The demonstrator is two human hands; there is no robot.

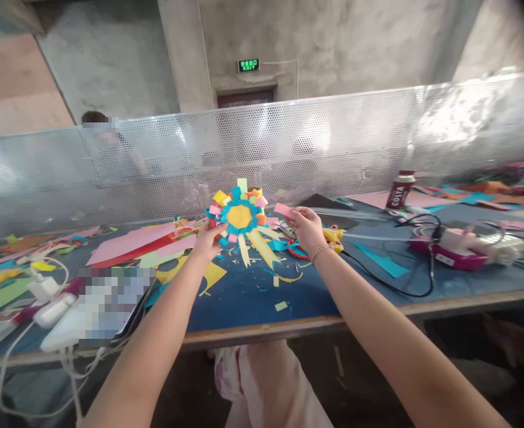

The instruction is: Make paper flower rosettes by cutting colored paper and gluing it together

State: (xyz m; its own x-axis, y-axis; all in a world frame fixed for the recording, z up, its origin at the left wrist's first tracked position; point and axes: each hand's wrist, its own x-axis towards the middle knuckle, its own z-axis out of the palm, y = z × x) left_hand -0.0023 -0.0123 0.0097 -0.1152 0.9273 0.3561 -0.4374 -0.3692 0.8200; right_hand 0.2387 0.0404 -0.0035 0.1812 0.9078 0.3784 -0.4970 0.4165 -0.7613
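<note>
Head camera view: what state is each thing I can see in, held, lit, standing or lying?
Paper rosette: held at its edge by the left hand.
Pink paper strip: pinched in the right hand, apart from the rosette.
Exit sign: lit green.
Costa bottle: standing upright.
Yellow glue gun: lying partly hidden; on or off, cannot tell.
Blue table: strewn with scraps.

- Soft, fairly even light; deep shadow under the table.
- Glare blows out patches of the perforated screen, strongest at right.
- The exit sign glows green.
- Outer edges smear and stretch; the top right corner goes black.
- Pixel blocks mask the phone.
</note>
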